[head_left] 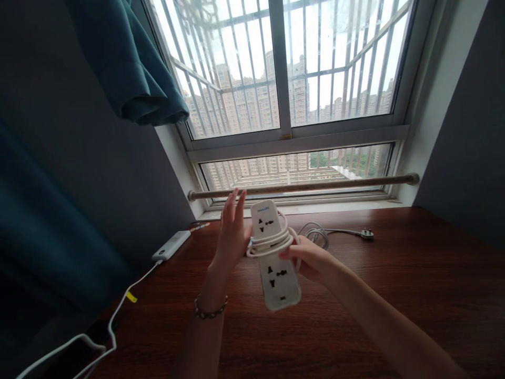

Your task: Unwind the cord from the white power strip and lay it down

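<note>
Likely winding or unwinding: at centre frame the right hand [311, 259] grips strip [282, 292] and looped cord [272, 243] (left hand [231, 234], fingers open); next probably calls for guiding cord

Power strip [275, 263] was between left hand [232, 234] and right hand [310, 257], over table [355, 310]; device [172, 246] lay left, plug [366, 234] right, window [287, 79] behind.

Home room: teal curtain [136, 79], barred window [282, 79], wood-grain tabletop [394, 273].
</note>
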{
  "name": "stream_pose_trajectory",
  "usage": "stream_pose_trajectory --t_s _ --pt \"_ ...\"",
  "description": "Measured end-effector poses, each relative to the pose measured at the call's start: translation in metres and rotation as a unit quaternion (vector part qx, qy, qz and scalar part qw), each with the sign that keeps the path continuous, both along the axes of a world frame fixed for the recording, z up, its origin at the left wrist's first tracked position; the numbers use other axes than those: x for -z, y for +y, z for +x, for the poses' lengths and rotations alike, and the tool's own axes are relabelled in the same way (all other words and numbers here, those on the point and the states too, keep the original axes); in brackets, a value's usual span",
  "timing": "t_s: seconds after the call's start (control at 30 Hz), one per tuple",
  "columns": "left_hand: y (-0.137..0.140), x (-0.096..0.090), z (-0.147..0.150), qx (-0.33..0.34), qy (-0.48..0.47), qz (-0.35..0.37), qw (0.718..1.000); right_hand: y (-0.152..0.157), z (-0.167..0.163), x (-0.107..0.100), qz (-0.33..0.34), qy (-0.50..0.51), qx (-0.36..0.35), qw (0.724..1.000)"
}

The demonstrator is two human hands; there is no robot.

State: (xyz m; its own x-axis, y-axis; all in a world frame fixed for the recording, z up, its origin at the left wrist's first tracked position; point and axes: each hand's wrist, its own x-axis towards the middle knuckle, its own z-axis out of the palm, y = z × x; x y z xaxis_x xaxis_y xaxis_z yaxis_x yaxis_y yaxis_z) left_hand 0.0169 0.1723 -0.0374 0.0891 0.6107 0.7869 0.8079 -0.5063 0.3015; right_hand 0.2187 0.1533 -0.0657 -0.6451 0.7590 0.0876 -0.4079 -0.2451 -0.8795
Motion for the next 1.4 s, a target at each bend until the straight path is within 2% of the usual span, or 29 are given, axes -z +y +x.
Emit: stream_pose_trajectory --t_s 0.07,0.13,0.2,0.3,0.33,0.4,0.43,0.53,0.63,0.73,0.83,0.97,1.07,1.17,1.27,1.33,1.4 --pt "0.004 0.001 -0.007 0.032 -0.18 -0.108 0.977 0.002 -0.002 -0.001 0.002 0.05 0.047 0.998" --pt "0.002 0.0 -0.009 0.091 -0.262 -0.214 0.937 0.005 -0.003 -0.003 0.016 0.086 0.109 0.99" --pt "-0.006 -0.003 0.0 0.178 -0.244 -0.289 0.909 0.008 -0.004 -0.003 0.045 0.105 0.19 0.975" --pt "-0.022 0.0 0.032 0.314 -0.182 -0.336 0.869 0.013 -0.006 0.0 0.088 0.113 0.285 0.948" --pt "-0.025 0.004 0.044 0.305 -0.169 -0.305 0.886 0.014 -0.006 0.001 0.096 0.111 0.303 0.942" --pt "-0.028 0.014 0.066 0.201 -0.136 -0.225 0.944 0.015 -0.006 0.005 0.099 0.103 0.327 0.934" --pt "-0.029 0.018 0.075 0.166 -0.125 -0.211 0.955 0.016 -0.006 0.006 0.099 0.1 0.339 0.93" --pt "-0.029 0.026 0.089 0.105 -0.08 -0.182 0.974 0.017 -0.004 0.005 0.089 0.107 0.358 0.923" --pt "-0.035 0.026 0.093 0.059 -0.016 -0.144 0.988 0.017 0.001 -0.003 0.083 0.135 0.367 0.917" --pt "-0.045 0.028 0.098 0.053 0.044 -0.122 0.99 0.022 0.021 -0.018 0.078 0.174 0.405 0.894" --pt "-0.055 0.036 0.107 0.086 0.072 -0.164 0.98 0.033 0.061 -0.033 0.041 0.215 0.451 0.865" --pt "-0.067 0.046 0.12 0.15 0.08 -0.256 0.952 0.05 0.122 -0.044 -0.02 0.21 0.458 0.864" --pt "-0.068 0.046 0.125 0.198 0.05 -0.331 0.921 0.055 0.148 -0.045 -0.085 0.204 0.455 0.863" --pt "-0.055 0.045 0.12 0.247 0.01 -0.397 0.884 0.056 0.15 -0.044 -0.087 0.202 0.448 0.866" --pt "-0.032 0.052 0.11 0.296 -0.024 -0.454 0.84 0.053 0.134 -0.042 -0.079 0.224 0.447 0.862" --pt "-0.019 0.058 0.105 0.314 -0.022 -0.474 0.823 0.049 0.119 -0.041 -0.073 0.239 0.439 0.863" --pt "-0.012 0.063 0.102 0.327 -0.014 -0.483 0.812 0.042 0.103 -0.041 -0.053 0.24 0.412 0.878"
